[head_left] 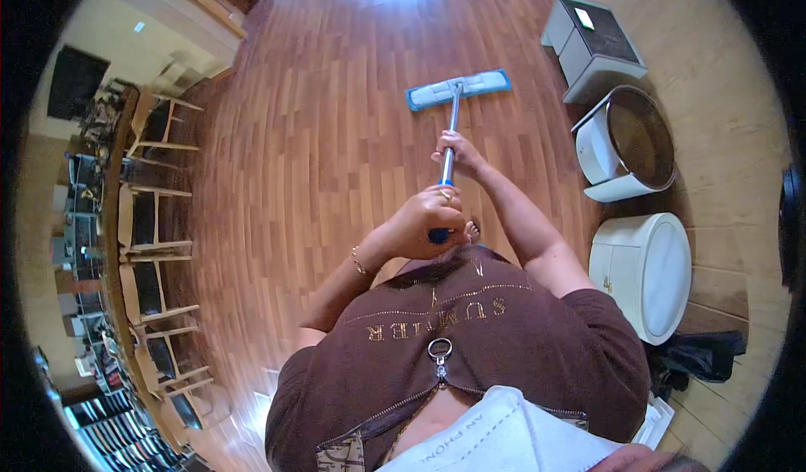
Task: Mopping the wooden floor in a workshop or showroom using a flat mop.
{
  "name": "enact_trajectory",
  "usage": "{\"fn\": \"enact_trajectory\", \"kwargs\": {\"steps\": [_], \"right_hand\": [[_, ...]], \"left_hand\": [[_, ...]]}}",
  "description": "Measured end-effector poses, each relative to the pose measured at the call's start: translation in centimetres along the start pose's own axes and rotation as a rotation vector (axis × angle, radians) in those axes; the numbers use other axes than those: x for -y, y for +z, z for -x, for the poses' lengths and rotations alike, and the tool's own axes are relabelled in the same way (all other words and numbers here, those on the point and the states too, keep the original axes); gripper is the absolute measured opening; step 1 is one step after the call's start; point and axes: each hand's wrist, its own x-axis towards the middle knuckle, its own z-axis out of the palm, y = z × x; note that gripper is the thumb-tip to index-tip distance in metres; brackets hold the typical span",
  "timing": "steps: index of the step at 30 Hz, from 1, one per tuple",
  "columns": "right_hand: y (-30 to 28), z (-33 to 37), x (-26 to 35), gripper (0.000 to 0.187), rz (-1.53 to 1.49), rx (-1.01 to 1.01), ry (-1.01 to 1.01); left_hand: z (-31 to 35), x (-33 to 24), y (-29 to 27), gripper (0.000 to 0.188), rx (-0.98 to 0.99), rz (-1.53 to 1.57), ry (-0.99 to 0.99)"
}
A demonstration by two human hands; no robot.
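A flat mop lies out ahead of me, its wide light-blue head (432, 95) resting on the wood floor. From the head, a silver handle (455, 118) runs back toward my body and ends in a dark blue grip. My left hand (428, 213) is closed round the upper end of the handle, near my belly. Farther down the pole, my right hand (458, 149) wraps round the metal tube. Part of a foot (473, 231) shows just beyond my shirt.
Along the right wall stand a grey cabinet (588, 52), a round dark-topped table (642, 140) and a white round cabinet (646, 279), with a black bag (701, 356) beyond. Several wooden chairs (151, 212) line a long, cluttered desk (109, 220) on the left. Light glares off the far floor.
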Motion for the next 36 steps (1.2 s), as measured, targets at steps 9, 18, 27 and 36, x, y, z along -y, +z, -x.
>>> {"fn": "enact_trajectory", "kwargs": {"steps": [9,18,27,36], "right_hand": [[-3.2,-5.5,9.7,0.028,0.046,0.167,0.051],[-4.4,-7.5,13.9,0.018,0.039,0.169,0.116],[-5.4,-8.7,10.5,0.025,0.008,0.111,0.094],[-6.0,-11.4,-7.0,0.024,0.077,0.114,0.227]], "left_hand": [[-3.7,-7.6,-8.5,0.026,-0.046,0.002,0.037],[-5.6,-8.6,-12.3,0.024,-0.065,0.172,0.223],[-8.0,-5.4,-10.9,0.022,-0.117,0.204,0.279],[-9.7,9.1,-8.1,0.02,0.02,-0.012,0.086]]}}
